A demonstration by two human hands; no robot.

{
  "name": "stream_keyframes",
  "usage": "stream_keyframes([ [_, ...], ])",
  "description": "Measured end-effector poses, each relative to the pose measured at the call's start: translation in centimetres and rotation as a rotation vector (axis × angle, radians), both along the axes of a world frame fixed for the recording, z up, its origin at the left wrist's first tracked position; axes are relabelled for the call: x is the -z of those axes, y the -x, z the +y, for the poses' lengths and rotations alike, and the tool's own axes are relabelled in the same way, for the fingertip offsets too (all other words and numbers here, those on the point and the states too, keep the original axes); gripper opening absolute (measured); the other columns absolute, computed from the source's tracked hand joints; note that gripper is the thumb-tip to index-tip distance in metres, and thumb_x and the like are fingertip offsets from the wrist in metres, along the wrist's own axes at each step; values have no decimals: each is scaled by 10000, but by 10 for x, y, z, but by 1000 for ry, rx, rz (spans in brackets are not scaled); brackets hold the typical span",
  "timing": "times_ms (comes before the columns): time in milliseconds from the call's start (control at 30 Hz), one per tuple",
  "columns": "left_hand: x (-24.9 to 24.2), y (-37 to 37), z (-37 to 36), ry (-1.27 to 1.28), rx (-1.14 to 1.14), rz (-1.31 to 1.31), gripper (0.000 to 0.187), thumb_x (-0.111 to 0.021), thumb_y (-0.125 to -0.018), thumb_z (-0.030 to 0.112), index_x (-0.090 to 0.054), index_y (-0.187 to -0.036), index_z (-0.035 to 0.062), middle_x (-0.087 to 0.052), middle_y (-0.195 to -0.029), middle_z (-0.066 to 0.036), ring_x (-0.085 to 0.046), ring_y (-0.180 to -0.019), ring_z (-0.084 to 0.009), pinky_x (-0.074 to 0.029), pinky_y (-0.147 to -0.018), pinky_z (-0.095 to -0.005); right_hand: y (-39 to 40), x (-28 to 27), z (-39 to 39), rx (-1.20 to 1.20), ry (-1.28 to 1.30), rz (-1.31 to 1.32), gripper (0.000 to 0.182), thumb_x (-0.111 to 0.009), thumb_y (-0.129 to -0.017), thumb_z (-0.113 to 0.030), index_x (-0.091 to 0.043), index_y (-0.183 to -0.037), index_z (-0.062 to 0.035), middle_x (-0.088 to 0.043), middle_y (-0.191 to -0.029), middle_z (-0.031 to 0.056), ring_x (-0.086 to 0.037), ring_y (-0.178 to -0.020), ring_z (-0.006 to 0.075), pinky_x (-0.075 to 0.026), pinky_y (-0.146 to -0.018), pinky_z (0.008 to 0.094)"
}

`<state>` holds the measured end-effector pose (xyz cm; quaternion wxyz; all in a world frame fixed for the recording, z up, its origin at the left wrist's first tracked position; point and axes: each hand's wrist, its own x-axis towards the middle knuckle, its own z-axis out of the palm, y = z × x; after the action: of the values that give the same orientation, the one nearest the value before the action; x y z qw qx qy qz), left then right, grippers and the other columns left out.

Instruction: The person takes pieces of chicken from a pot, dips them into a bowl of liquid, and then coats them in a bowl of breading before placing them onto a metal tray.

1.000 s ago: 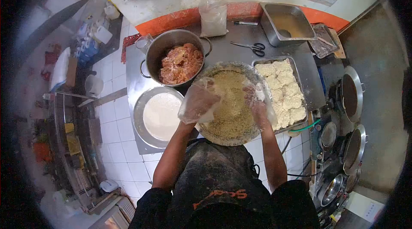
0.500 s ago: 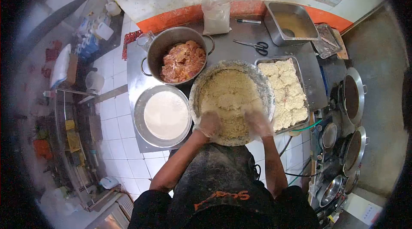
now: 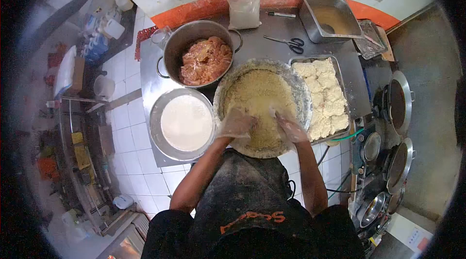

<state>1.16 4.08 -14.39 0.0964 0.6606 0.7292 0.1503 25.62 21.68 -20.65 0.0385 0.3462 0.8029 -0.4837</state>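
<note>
A wide, flour-crusted basin (image 3: pixel 302 96) filled with crumbly, pale yellow breading (image 3: pixel 262 89) stands at the table's near edge. Both my hands are inside it, in thin clear plastic gloves. On the left side of the breading, my left hand (image 3: pixel 237 124) lies low with its fingers loosely apart, pointing right. Across from it, my right hand (image 3: pixel 290 127) reaches in from the right rim, fingers stretched toward the middle. Some fingertips are partly buried in the crumbs. To the right, a metal tray (image 3: pixel 346 94) holds breaded pieces (image 3: pixel 320 96) packed in rows.
A pot (image 3: pixel 170 60) of raw marinated meat (image 3: pixel 206 60) sits behind left, with a bowl (image 3: pixel 158 135) of whitish liquid in front. Farther back are a bag of white powder (image 3: pixel 244 11), scissors (image 3: pixel 293 45), a marker (image 3: pixel 281 14) and a deep steel pan (image 3: pixel 310 21). Woks (image 3: pixel 399 106) line the right.
My hands have moved forward, deeper toward the basin's middle, and the right fingers now show stretched out. The whole view has shifted slightly, with the table higher in it.
</note>
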Motion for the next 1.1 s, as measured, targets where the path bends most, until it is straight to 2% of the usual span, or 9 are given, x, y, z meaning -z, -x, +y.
stream_keyframes([
  [100,-10,11,-2,-76,-50,-53,259,-600,-932,319,-758,-936,114,-736,-915,-140,-683,-866,-353,-495,-793,-501,26,-7,31,-595,-999,109,412,-573,-1008,-197,-621,-1407,-109,-660,-1321,154,-589,-1267,336,-437,-1121,424],
  [300,35,26,-23,-271,-236,-168,180,-620,-921,229,-734,-973,100,-692,-1016,-165,-633,-996,-356,-468,-883,-486,154,-187,-11,-29,-777,-95,299,-658,-961,-304,-739,-1156,-93,-721,-1030,102,-662,-1062,331,-510,-974,414],
  [400,-4,25,-30,-613,-200,-6,135,-642,-882,183,-728,-927,90,-683,-964,-157,-626,-953,-364,-474,-848,-494,179,-32,25,95,-759,415,419,-660,-950,-360,-691,-1239,-58,-695,-1131,142,-643,-1096,345,-498,-950,461],
  [633,-49,28,-49,-251,-120,-64,92,-668,-844,148,-712,-804,79,-659,-789,-122,-634,-836,-359,-475,-776,-508,199,1,-29,-248,-868,-80,539,-651,-977,-343,-555,-1403,-28,-554,-1392,220,-550,-1253,366,-455,-1034,510],
  [733,-135,26,-41,-325,-594,-812,129,-744,-809,185,-714,-838,63,-659,-793,-127,-638,-839,-345,-472,-774,-508,206,-1,-26,-192,-1153,-222,480,-631,-1013,-299,-553,-1405,-32,-562,-1392,190,-527,-1300,333,-459,-1061,452],
  [833,-34,15,-24,-400,-494,-366,223,-743,-845,247,-723,-950,52,-674,-930,-159,-629,-920,-357,-474,-813,-502,177,-77,-23,247,-205,601,497,-626,-1021,-230,-492,-1455,-28,-569,-1376,157,-511,-1321,300,-471,-1048,412],
  [967,23,8,-9,50,-361,-188,364,-708,-897,327,-697,-1117,36,-659,-1055,-196,-612,-1014,-392,-472,-901,-501,127,4,6,189,-953,-183,499,-618,-1005,-177,-482,-1463,-32,-585,-1347,152,-526,-1295,306,-458,-1067,436],
  [1067,26,7,-3,-457,-278,-134,466,-679,-907,409,-687,-1167,22,-661,-1136,-224,-613,-1083,-419,-466,-978,-502,114,11,15,201,-1071,-319,506,-613,-993,-138,-474,-1468,-34,-598,-1325,148,-537,-1276,310,-448,-1080,454],
  [1100,-11,11,-3,-204,-351,-637,503,-687,-898,426,-683,-1186,13,-660,-1173,-236,-617,-1116,-414,-468,-991,-507,104,11,7,207,-1061,-336,506,-613,-993,-138,-474,-1468,-34,-598,-1325,148,-537,-1276,310,-448,-1080,454],
])
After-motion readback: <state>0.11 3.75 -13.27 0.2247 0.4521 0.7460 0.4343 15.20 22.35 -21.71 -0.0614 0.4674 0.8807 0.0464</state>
